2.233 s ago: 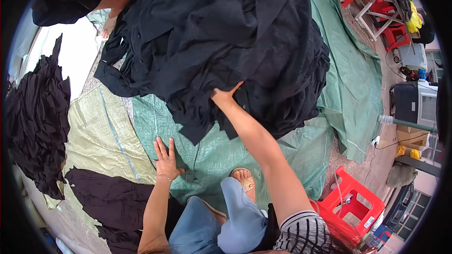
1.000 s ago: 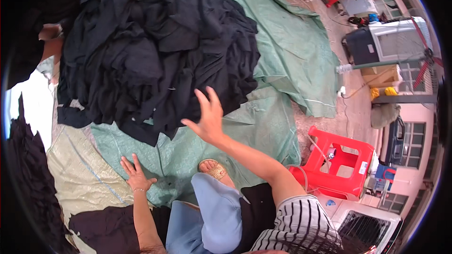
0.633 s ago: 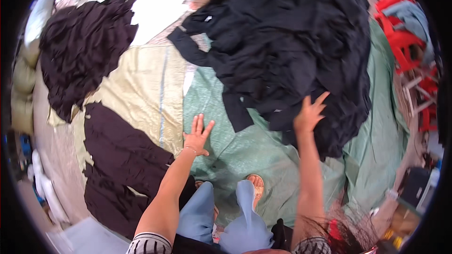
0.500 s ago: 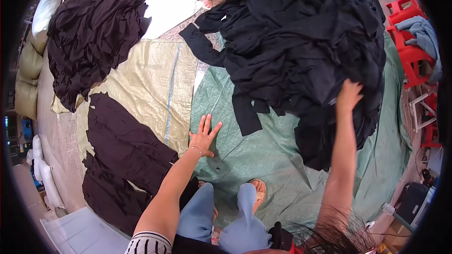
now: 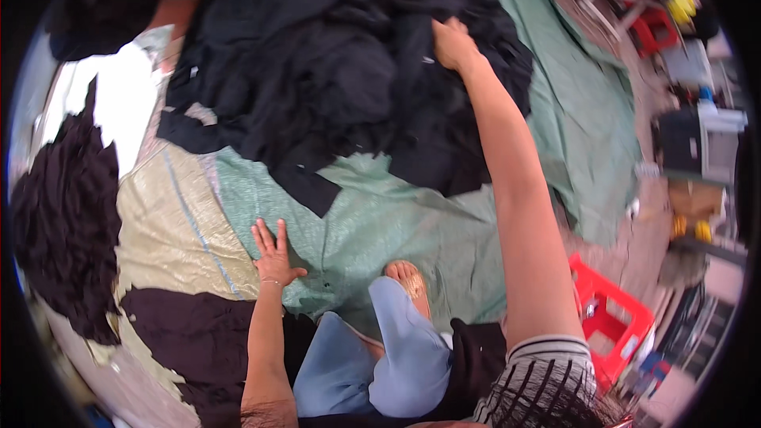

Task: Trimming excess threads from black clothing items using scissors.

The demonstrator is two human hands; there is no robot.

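A large heap of black garments (image 5: pixel 317 63) lies on a green tarp (image 5: pixel 372 230) ahead of me. My right hand (image 5: pixel 455 43) reaches far into the heap's right side, its fingers closed on a black garment (image 5: pixel 418 55). Small pale spots, perhaps labels or tags, show on the cloth close to that hand. Low on the left, my left hand (image 5: pixel 274 256) is open with fingers spread, at the green tarp near its border with a yellowish woven sheet (image 5: pixel 170 230). It holds nothing.
Dark brownish garments (image 5: pixel 67 222) are piled at the far left, with more dark cloth (image 5: pixel 198 341) beside my left forearm. Another person's arm (image 5: pixel 173 28) shows behind the heap. A red plastic stool (image 5: pixel 614 313) stands by my right elbow; boxes and equipment line the right.
The view has swung to the right. My right hand, fingers spread before, is now closed on cloth farther out in the heap. My left hand remains spread low over the tarp.
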